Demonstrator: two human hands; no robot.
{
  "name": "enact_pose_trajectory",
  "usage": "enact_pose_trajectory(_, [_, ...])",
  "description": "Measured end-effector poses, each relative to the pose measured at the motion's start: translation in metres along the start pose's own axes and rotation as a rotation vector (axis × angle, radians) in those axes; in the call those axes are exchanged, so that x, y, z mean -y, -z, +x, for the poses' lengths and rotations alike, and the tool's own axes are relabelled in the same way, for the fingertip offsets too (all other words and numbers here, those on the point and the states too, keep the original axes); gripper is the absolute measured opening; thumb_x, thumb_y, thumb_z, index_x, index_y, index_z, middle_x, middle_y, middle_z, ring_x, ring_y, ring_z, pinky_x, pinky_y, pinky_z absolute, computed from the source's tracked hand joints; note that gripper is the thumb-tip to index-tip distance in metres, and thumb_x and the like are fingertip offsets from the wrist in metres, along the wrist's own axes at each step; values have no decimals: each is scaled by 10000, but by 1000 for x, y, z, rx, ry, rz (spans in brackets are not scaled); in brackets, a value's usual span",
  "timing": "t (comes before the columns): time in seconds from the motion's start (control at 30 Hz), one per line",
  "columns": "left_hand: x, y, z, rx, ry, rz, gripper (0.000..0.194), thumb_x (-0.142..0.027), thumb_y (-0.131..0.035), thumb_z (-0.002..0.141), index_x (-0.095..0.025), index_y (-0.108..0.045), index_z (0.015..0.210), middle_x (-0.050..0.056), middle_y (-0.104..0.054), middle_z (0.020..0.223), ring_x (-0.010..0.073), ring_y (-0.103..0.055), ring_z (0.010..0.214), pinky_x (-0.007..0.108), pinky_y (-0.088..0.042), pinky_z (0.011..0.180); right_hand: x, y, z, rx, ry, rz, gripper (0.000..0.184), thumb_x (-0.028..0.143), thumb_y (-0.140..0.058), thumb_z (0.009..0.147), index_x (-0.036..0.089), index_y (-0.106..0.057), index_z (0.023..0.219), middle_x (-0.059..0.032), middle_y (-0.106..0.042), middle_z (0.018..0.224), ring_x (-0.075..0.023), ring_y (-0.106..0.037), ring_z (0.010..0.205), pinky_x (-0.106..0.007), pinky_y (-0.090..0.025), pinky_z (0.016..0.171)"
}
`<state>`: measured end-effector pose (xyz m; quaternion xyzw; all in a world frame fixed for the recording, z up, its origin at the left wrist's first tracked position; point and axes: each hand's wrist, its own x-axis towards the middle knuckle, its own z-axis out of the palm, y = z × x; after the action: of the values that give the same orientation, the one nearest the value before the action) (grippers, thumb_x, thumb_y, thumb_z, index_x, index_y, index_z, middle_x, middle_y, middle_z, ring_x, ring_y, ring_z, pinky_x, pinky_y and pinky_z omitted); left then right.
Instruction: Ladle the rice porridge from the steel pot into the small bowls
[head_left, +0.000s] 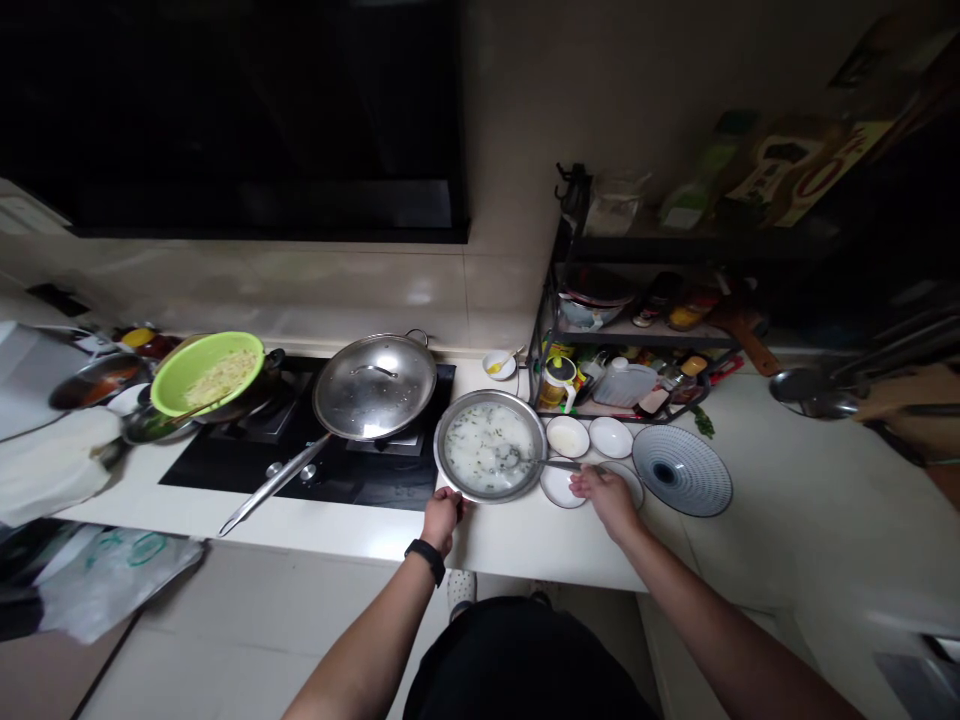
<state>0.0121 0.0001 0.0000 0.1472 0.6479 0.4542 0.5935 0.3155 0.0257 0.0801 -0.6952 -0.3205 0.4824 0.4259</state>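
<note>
1. The left hand (444, 515) is mostly closed, fingers curled at the near-left rim of a metal mixing bowl (487, 399), apparently steadying it.
2. The right hand (600, 490) is closed around the handle of a long metal spoon (555, 464), its head dipped in the bowl.
3. The bowl sits on the white countertop (540, 555), just right of the cooktop (337, 488). It holds a milky liquid (476, 430) with green flecks and looks well filled. The action in hand reads as stirring or scooping; moving the spoon calls for a gentle motion and a steady rim to avoid slopping.
4. Beside the bowl, under and near the right hand, are two shallow white dishes, a left one (557, 490) and a right one (635, 487) partly hidden by the hand; their contents cannot be told.
5. Behind them stand two more small white bowls, one with something pale (568, 438) and one that looks empty (611, 437). A blue-patterned bowl (701, 475) is at their right.
6. Left of the mixing bowl, a lidded frying pan (274, 490) rests on the cooktop; the lid hides its contents.
7. Farther left, a lime-green basin (169, 385) holds pale shreds.
8. Behind the mixing bowl, a small dish (491, 360) holds something yellow and a small spoon.
</note>
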Motion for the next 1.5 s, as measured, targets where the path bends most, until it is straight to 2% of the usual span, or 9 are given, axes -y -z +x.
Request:
enact_pose_trajectory(0.37, [0,1,1,12,-8,18,234,-267,-701,652,-207,-475,653,-25,-578,579,96,-498,501,209,-354,518,31,9,-1,-31,73,26,447,594,-713,730,153,-710,658,-136,-761,694,-209,-709,562,-317,-606,579])
enact_pose_trajectory(0.53, [1,2,2,15,-6,40,249,-311,-713,662,-202,-489,660,-21,-582,585,89,-483,483,208,-332,500,44,29,-1,-33,104,75,443,590,-738,736,152,-697,680,-146,-764,700,-230,-724,580,-343,-626,603])
enact_pose_trajectory(0.7, [2,2,2,9,-13,36,209,-291,-701,657,-193,-517,667,-19,-592,597,95,-502,499,210,-350,506,54,59,-3,-90,110,150,410,547,-786,712,145,-703,710,-142,-766,716,-239,-739,618,-360,-641,632])
enact_pose_trajectory(0.9, [2,2,3,-7,-3,42,200,-252,-674,667,-206,-479,664,-29,-583,584,96,-500,485,207,-340,504,43,93,7,-234,90,145,332,481,-769,715,159,-690,708,-108,-757,693,-226,-729,610,-356,-628,635])
enact_pose_trajectory(1.03, [1,1,3,-21,4,60,202,-228,-661,682,-213,-460,662,-43,-551,564,93,-486,472,208,-337,507,21,99,21,-281,110,-44,391,552,-680,763,166,-685,699,-113,-754,695,-246,-728,624,-388,-612,666])
enact_pose_trajectory(1.13, [0,0,2,-30,8,80,186,-219,-641,697,-213,-460,657,-38,-555,572,90,-478,466,209,-325,500,10,96,23,-229,264,-337,426,561,-546,861,182,-696,737,-116,-761,730,-261,-736,696,-397,-595,720])
enact_pose_trajectory(1.27, [-1,0,1,-34,15,103,172,-211,-636,703,-213,-470,655,-41,-536,554,98,-483,469,213,-327,499,7,91,15,-132,705,-697,387,477,-454,944,200,-711,860,-141,-775,934,-293,-723,929,-432,-563,878])
enact_pose_trajectory(1.33, [-2,-1,1,-29,16,107,164,-211,-629,705,-213,-473,654,-36,-544,559,101,-486,474,215,-324,498,6,91,10,-99,858,-825,350,411,-443,968,202,-721,936,-147,-766,1033,-291,-704,995,-439,-546,933])
enact_pose_trajectory(1.5, [-2,-1,0,-22,13,105,172,-221,-639,712,-215,-472,667,-26,-568,588,100,-482,477,215,-315,494,2,95,2,19,988,-956,281,319,-480,971,208,-738,977,-134,-764,1033,-276,-698,986,-433,-544,955])
